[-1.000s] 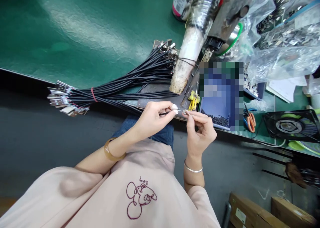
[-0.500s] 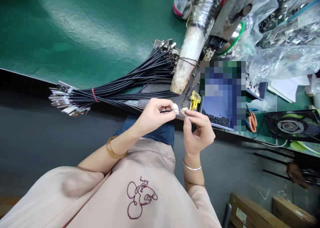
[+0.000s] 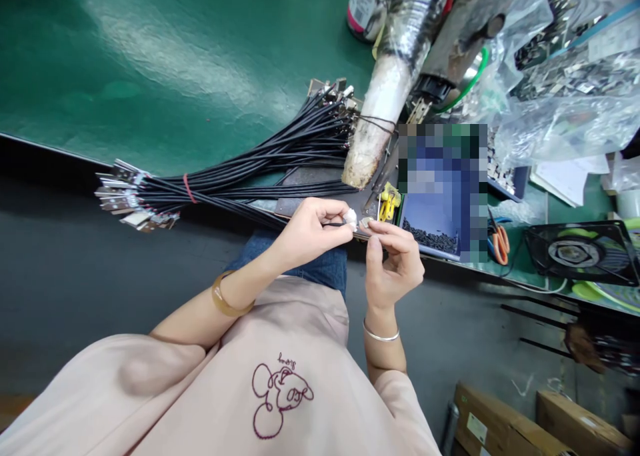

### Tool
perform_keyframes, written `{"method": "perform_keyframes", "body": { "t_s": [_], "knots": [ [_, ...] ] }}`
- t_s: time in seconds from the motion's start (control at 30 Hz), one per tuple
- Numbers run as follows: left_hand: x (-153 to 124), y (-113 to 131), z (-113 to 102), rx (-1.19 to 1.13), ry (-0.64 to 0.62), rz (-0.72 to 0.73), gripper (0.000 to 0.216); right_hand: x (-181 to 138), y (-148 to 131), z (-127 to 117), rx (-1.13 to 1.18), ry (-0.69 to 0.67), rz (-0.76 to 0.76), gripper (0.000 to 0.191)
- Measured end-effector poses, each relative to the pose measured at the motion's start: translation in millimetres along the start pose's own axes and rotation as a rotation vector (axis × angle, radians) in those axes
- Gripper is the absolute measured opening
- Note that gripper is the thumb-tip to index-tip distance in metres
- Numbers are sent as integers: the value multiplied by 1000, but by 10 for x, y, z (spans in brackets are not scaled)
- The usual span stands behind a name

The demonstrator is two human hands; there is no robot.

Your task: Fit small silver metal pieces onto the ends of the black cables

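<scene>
At the bench's front edge my left hand (image 3: 313, 226) is closed on a black cable (image 3: 335, 225). A white wad or wrap (image 3: 352, 219) shows at its fingertips; whether it is worn or held I cannot tell. Just to the right, my right hand (image 3: 395, 259) pinches with thumb and forefinger, close to the cable's end. A small pale yellowish piece (image 3: 367, 222) sits at that fingertip. What lies inside the pinch is too small to make out. Behind both hands lies a bundle of black cables (image 3: 230, 169) with metal connectors, tied by a red band (image 3: 189, 188).
Overhead hangs a wrapped duct (image 3: 373, 109), beside a soldering-type fixture (image 3: 435, 86). A blue tray (image 3: 433, 206) holds small black pieces. Yellow-handled cutters (image 3: 388, 205), orange-handled scissors (image 3: 500, 243), a fan (image 3: 580, 251) and bags of metal parts (image 3: 565, 76) are rightward.
The thin reddish strand between my hands no longer shows. My right hand has shifted slightly left in view; my left hand stays nearly in place. The view has moved a little.
</scene>
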State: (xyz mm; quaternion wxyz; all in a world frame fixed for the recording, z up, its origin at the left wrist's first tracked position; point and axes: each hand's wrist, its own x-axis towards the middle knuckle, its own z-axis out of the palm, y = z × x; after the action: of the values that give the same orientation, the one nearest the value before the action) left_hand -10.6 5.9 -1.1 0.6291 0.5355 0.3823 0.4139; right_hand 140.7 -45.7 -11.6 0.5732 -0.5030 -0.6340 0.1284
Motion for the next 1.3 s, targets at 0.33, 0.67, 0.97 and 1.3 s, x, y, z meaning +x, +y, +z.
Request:
{"method": "perform_keyframes", "body": {
  "t_s": [0.33, 0.67, 0.97, 1.3],
  "knots": [
    [16, 17, -30, 43, -2, 8, 15, 86, 40, -31, 178, -46, 253, 5],
    [41, 17, 76, 74, 197, 36, 16, 49, 104, 43, -285, 6, -246, 17],
    [42, 42, 72, 126, 194, 42, 13, 90, 105, 51, -411, 2, -380, 20],
    [53, 64, 73, 95, 203, 40, 13, 112, 92, 60, -391, 8, -367, 21]
  ]
}}
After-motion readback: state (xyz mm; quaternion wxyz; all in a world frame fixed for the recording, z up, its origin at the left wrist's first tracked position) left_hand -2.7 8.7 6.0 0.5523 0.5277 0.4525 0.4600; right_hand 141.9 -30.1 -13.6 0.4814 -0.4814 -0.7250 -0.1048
